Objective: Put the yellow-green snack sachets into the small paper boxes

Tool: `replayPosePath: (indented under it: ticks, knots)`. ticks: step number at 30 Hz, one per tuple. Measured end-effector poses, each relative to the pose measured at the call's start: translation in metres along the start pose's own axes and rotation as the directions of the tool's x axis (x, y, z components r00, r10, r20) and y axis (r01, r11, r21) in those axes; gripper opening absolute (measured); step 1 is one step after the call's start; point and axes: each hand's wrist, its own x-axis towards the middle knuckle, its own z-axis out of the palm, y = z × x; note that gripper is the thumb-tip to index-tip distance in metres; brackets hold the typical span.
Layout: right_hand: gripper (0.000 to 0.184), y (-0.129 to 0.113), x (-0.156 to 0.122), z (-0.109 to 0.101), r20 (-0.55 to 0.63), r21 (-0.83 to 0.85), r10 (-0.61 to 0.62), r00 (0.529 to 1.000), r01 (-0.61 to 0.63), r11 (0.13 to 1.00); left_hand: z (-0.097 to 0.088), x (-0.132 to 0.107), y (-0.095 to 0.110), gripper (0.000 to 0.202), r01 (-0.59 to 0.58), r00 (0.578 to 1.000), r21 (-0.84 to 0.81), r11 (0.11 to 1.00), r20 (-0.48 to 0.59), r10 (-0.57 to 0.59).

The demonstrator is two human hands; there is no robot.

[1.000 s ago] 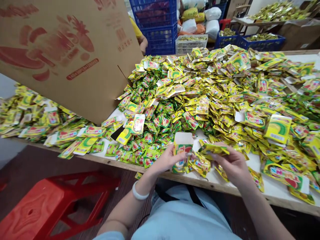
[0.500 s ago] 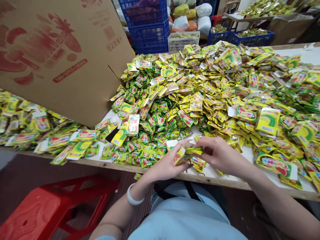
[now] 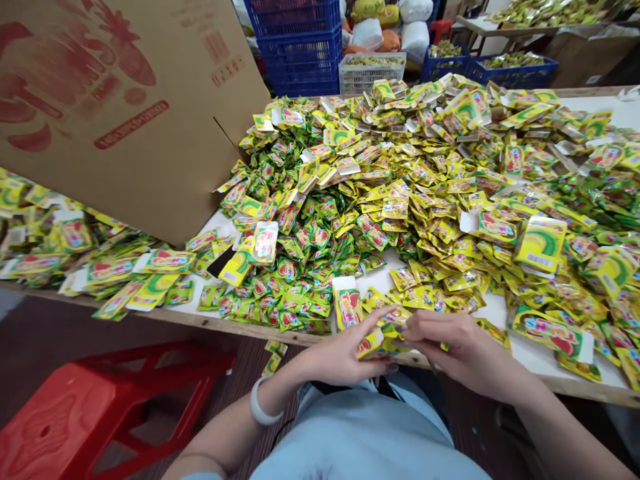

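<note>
My left hand is wrapped round a small yellow candy box, just over the table's front edge. My right hand is at the box's right end, its fingertips pinched on a small yellow-green candy packet. How far the packet sits inside the box is hidden by my fingers. Beyond my left hand, another candy box with a white flap lies on the table. Green candy packets lie to the left of it, and a heap of yellow packets spreads beyond my right hand.
A large cardboard carton stands on the left of the table, with flat candy boxes in front of it. A red stool is at the lower left. Behind the table are stacked blue crates and a white crate.
Both hands have come lower and nearer my body with the box and packet. The box lying on the table, mostly covered before, is now exposed. The view has shifted slightly.
</note>
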Motion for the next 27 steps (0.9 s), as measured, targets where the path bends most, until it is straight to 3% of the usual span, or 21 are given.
replayPosePath:
  ticks: [5, 9, 12, 17, 23, 25, 27]
  knots:
    - [0.021, 0.005, -0.027, 0.021, -0.006, 0.033, 0.078, 0.997, -0.078, 0.996, 0.02, -0.004, -0.011, 0.095, -0.003, 0.998, -0.072, 0.997, 0.057, 0.008]
    - [0.011, 0.01, -0.032, 0.027, -0.082, 0.024, 0.135, 0.987, -0.134, 0.991, 0.022, 0.001, -0.019, 0.097, -0.025, 0.996, -0.17, 0.985, 0.079, 0.039]
    - [0.015, 0.009, -0.027, 0.034, -0.096, 0.026, 0.13, 0.987, -0.128, 0.991, 0.02, 0.001, -0.019, 0.099, 0.013, 0.994, -0.211, 0.977, 0.104, 0.01]
    - [0.025, 0.001, -0.019, 0.036, -0.004, 0.103, 0.171, 0.985, -0.17, 0.98, 0.022, -0.001, -0.019, 0.099, -0.007, 0.989, -0.219, 0.976, 0.143, 0.04]
    - [0.037, -0.005, -0.022, 0.021, 0.36, 0.222, 0.189, 0.913, -0.281, 0.934, 0.03, 0.002, -0.023, 0.108, -0.013, 0.99, -0.209, 0.978, 0.135, 0.041]
    - [0.038, -0.005, -0.024, 0.022, 0.375, 0.253, 0.198, 0.906, -0.305, 0.918, 0.034, 0.004, -0.022, 0.11, -0.013, 0.992, -0.224, 0.975, 0.122, 0.042]
    - [0.036, -0.007, -0.026, 0.023, 0.313, 0.271, 0.235, 0.92, -0.324, 0.907, 0.036, 0.007, -0.019, 0.108, -0.02, 0.992, -0.215, 0.977, 0.117, 0.046]
